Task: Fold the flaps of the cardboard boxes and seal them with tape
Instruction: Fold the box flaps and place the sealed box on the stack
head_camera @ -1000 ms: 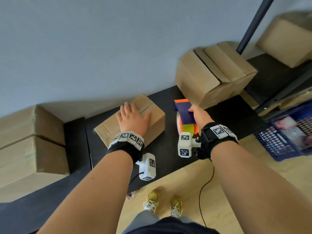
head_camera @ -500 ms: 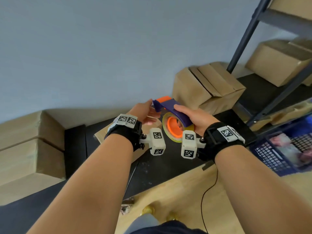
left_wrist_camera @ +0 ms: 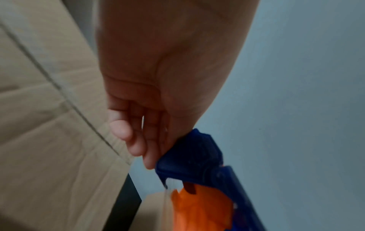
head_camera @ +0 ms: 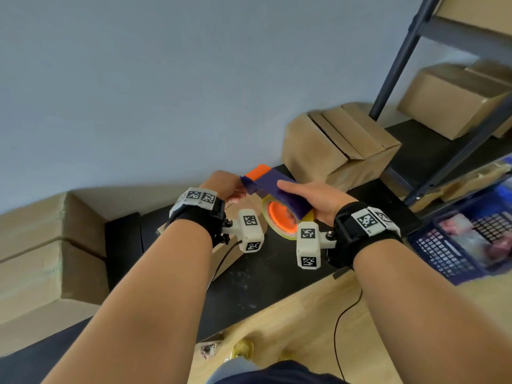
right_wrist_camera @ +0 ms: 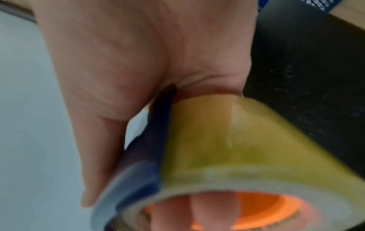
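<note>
The tape dispenser (head_camera: 279,200) is held above the bench (head_camera: 271,278), a small box (head_camera: 221,253) under the hands, a larger box (head_camera: 338,145) far right, stacked boxes (head_camera: 47,245) left.

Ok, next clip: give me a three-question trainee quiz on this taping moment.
1. True or false: the tape dispenser is resting on the black table.
2. Which hand has fingers through the orange core? A) left B) right C) neither
3. Fill in: the left hand pinches the dispenser's ___ end.

Key:
1. False; both hands hold it above the table.
2. B; the right hand grips the roll, fingers showing inside the core in the right wrist view.
3. Front (cutter) end, at the blue head.
</note>
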{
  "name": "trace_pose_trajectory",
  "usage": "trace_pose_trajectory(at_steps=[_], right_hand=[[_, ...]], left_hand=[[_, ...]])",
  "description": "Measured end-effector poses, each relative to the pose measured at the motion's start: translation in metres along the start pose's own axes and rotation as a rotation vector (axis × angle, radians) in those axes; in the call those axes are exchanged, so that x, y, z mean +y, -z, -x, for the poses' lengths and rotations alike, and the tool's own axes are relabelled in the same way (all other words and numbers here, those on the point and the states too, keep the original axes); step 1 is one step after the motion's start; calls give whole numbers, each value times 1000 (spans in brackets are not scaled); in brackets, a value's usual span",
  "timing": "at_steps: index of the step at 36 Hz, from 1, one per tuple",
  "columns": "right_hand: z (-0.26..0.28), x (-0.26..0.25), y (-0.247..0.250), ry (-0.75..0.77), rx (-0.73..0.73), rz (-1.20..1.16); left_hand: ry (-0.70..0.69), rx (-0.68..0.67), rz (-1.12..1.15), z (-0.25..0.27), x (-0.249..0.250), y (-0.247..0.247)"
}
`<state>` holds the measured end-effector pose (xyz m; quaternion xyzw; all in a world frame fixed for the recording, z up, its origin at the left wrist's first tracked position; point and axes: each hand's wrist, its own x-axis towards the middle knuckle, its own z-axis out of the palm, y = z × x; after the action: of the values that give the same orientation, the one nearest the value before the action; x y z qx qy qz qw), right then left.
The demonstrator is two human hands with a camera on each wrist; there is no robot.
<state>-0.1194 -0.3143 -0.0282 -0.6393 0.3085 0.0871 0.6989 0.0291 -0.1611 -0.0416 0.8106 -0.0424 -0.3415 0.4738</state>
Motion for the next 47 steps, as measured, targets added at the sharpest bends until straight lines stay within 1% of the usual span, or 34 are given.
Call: trace_pose_trajectory(at_steps=[3,6,9,11,16,20,22,24,26,38,46,47], right_hand=[[-4,1,-6,-10,56,21],[-5,4,-8,-15,109,41],[1,7,-5,-23,136,78],[7,12,0,-54,138,83],[16,20,0,-78,158,18],[18,23,1,-106,204,13],[18,26,5,-119,221,42],[17,28,4,-124,222,63],[14,29,1,-125,226,82],[3,35,-2,-176,226,165],[-3,34,-3,-178,235,183],[-3,34,-3,-178,232,181]], left_hand=[[-62,0,-148,-5,6,6],[-95,22,-213,-15,9,7],[-116,127,-229,-29,11,12],[-136,198,-264,-36,11,19],[-224,253,-400,-44,14,20],[-181,337,-448,-52,17,28],[-167,313,-469,-58,14,35],[-192,284,-495,-60,11,36],[-207,283,-534,-63,9,34],[-170,208,-688,-87,-6,23],[-113,165,-608,-87,-18,21],[-105,178,-600,-85,-19,20]])
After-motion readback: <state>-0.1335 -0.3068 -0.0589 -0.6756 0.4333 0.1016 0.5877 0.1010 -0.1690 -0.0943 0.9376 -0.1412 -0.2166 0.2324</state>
